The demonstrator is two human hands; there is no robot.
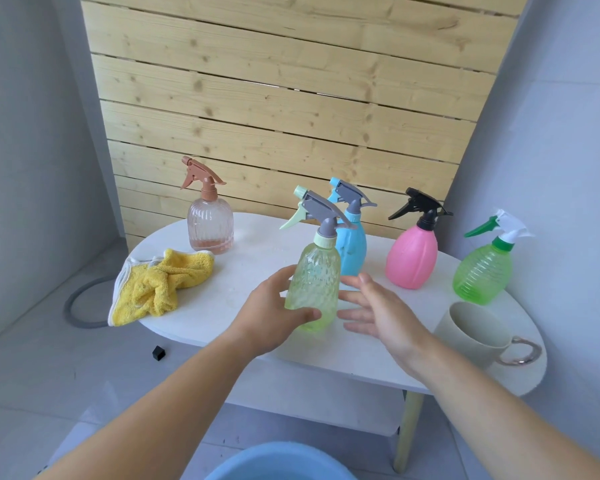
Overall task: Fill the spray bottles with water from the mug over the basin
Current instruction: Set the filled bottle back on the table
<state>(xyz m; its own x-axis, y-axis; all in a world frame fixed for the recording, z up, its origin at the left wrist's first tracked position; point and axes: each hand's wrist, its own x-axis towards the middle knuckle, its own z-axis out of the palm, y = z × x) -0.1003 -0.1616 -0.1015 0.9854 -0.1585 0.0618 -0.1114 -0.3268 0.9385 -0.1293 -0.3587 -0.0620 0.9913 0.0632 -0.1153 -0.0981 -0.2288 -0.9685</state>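
Note:
A pale yellow-green spray bottle (313,284) with a grey trigger head stands near the front of the white oval table (222,306). My left hand (274,320) holds its lower body, thumb across the front and fingers behind. My right hand (374,313) hovers just right of the bottle with fingers spread, not touching it. A cream mug (471,332) with a ring handle stands at the table's right front. The rim of a blue basin (278,462) shows at the bottom edge, below the table. Behind stand a blue bottle (354,251), a pink bottle (413,258), a green bottle (482,275) and a clear ribbed bottle (210,226).
A crumpled yellow cloth (160,285) lies on the table's left end. A wooden slat panel (284,109) leans behind the table. A grey hose loop (77,306) and a small black cube (158,352) lie on the tiled floor at left.

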